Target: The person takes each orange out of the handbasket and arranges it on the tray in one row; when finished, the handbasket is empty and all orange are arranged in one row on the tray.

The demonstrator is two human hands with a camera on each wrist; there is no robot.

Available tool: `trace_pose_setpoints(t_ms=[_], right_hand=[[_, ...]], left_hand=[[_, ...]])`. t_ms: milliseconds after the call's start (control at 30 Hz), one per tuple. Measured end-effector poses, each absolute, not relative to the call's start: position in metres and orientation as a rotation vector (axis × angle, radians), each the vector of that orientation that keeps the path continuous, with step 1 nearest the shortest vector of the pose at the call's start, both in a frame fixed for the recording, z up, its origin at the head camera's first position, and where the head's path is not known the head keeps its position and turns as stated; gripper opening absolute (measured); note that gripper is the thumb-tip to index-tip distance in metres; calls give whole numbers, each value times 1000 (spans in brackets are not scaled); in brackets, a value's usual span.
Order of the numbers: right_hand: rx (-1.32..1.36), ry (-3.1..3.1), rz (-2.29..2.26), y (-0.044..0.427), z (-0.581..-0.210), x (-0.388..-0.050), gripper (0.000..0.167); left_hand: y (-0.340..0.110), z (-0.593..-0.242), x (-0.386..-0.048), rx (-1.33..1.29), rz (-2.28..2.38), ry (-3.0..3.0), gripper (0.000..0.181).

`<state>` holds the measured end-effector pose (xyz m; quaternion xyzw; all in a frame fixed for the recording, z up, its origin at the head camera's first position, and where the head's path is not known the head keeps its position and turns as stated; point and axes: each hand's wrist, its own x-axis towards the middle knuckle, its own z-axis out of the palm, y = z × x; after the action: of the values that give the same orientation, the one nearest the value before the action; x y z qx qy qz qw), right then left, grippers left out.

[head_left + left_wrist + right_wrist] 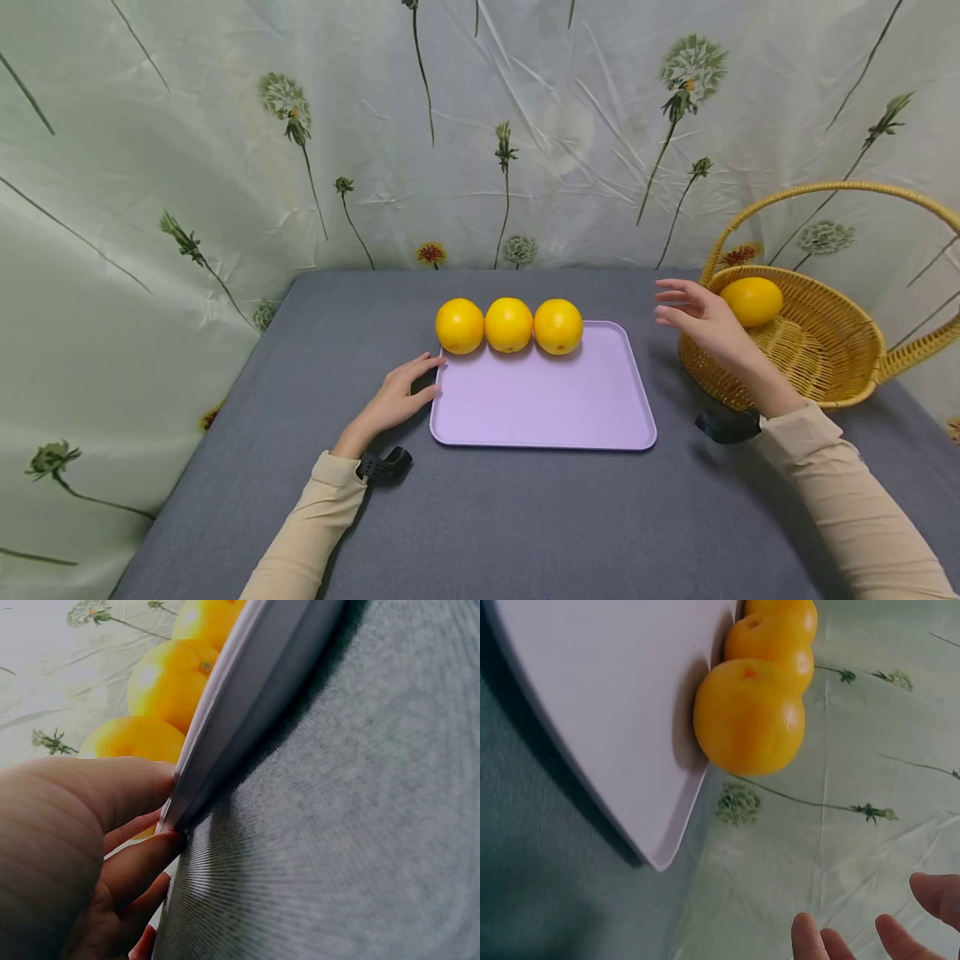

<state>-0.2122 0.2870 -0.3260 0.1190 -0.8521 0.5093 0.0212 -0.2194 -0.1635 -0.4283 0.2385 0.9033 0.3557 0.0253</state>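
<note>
Three oranges point(509, 325) stand in a row along the back edge of a lilac tray point(547, 400), at its left part. My left hand point(397, 396) touches the tray's left rim with its fingertips and thumb, as the left wrist view also shows at the tray's edge point(225, 712). To the right of the tray, my right hand point(708, 325) is raised in front of a wicker basket's left side, fingers loosely extended and holding nothing. Another orange fruit point(752, 301) lies in the basket point(832, 350), just beyond that hand. Only the right fingertips point(806, 937) show in the right wrist view.
The basket's tall arched handle point(832, 187) rises over it at the table's right side. A grey cloth point(480, 517) covers the table. Behind and to the left hangs a pale curtain point(465, 208) printed with dandelions.
</note>
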Motion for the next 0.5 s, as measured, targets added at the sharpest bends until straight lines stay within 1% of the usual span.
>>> trace_pose_setpoints(t_ms=[167, 400, 500], right_hand=[[364, -2620, 1570, 297, -322, -207, 36], [372, -2571, 1586, 316, -321, -204, 35], [362, -2496, 1696, 324, -322, -204, 35]], left_hand=[[-163, -427, -219, 734, 1097, 2793, 49], [-163, -427, -219, 725, 1104, 2793, 49], [-163, -427, -219, 728, 1101, 2794, 49]])
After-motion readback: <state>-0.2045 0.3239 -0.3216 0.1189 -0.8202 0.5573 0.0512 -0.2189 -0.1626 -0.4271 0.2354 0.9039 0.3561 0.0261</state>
